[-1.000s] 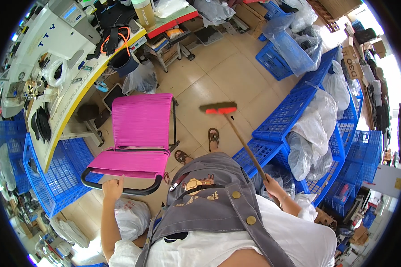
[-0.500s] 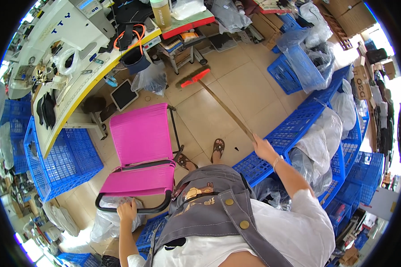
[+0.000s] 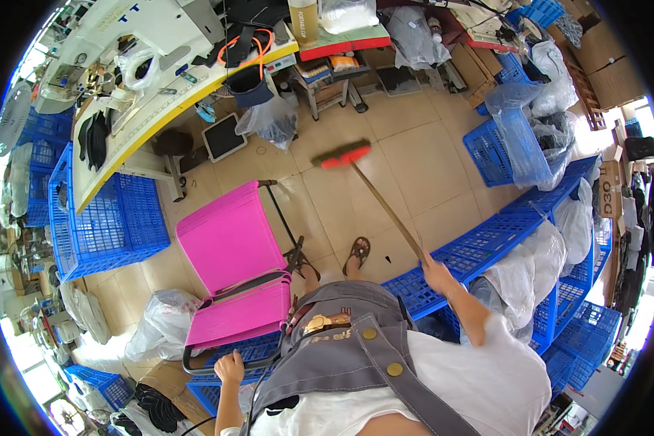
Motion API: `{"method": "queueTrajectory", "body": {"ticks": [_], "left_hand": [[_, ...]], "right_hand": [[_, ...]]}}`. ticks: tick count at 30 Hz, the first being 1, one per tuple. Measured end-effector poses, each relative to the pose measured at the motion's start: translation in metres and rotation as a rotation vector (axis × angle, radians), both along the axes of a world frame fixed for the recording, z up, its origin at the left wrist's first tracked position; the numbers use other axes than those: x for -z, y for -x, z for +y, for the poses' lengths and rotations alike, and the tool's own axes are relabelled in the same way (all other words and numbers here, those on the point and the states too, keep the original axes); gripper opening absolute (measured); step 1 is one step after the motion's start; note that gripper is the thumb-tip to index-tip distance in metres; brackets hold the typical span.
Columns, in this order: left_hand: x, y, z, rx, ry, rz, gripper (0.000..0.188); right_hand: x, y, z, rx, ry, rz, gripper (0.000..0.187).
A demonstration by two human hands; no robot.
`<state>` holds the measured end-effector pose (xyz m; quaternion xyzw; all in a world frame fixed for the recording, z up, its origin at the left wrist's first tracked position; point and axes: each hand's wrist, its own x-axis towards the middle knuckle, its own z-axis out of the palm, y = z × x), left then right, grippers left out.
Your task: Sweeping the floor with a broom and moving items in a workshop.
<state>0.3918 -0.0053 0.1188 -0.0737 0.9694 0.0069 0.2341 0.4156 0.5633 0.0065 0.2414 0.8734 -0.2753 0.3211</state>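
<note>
Blue plastic comes first at the left: an open crate (image 3: 112, 240) is set on the floor beside a yellow-edged table (image 3: 139, 129). Black pieces (image 3: 94, 139) are laid on the tabletop; a white sewing machine (image 3: 134, 29) is mounted further along it. A translucent bag (image 3: 163, 325) is left on the floor, just beside a pink chair (image 3: 229, 236). The chair's black front rail is grasped by the left hand (image 3: 229, 368), fingers curled over it; their undersides are hidden. Dark sandals (image 3: 359, 249) are worn, planted right of the chair on tan tiles (image 3: 429, 167). A broom (image 3: 383, 202) is held slanted, its red head (image 3: 346, 156) and dark bristles placed ahead of the feet; firm floor contact cannot be told. Its wooden handle is gripped by the right hand (image 3: 437, 276), fingers wrapped around it. At far right, blue crates (image 3: 487, 236) are lined up, with pale bags (image 3: 516, 280) packed in them.
</note>
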Motion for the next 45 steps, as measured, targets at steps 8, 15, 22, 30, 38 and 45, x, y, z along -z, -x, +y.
{"method": "queueTrajectory", "body": {"ticks": [8,15,22,30,38,45], "left_hand": [[-0.003,0.002,0.005,0.029,0.004,0.142,0.039],[0.002,-0.007,0.005,-0.029,-0.011,0.114,0.037],[0.016,-0.041,-0.002,-0.033,-0.024,0.153,0.035],[0.016,-0.053,-0.003,0.028,-0.11,0.277,0.033],[0.015,-0.05,-0.001,0.016,-0.12,0.262,0.032],[0.011,-0.043,0.0,0.022,-0.126,0.236,0.031]], "right_hand": [[-0.169,-0.033,-0.023,0.235,0.074,-0.28,0.045],[-0.044,0.052,-0.04,-0.022,0.011,-0.026,0.048],[-0.037,0.065,-0.066,-0.344,-0.078,-0.155,0.05],[-0.13,0.008,-0.024,-0.356,-0.05,-0.007,0.049],[-0.066,0.077,-0.075,-0.347,-0.124,0.027,0.046],[-0.004,0.111,-0.112,-0.073,0.111,-0.036,0.047]]}}
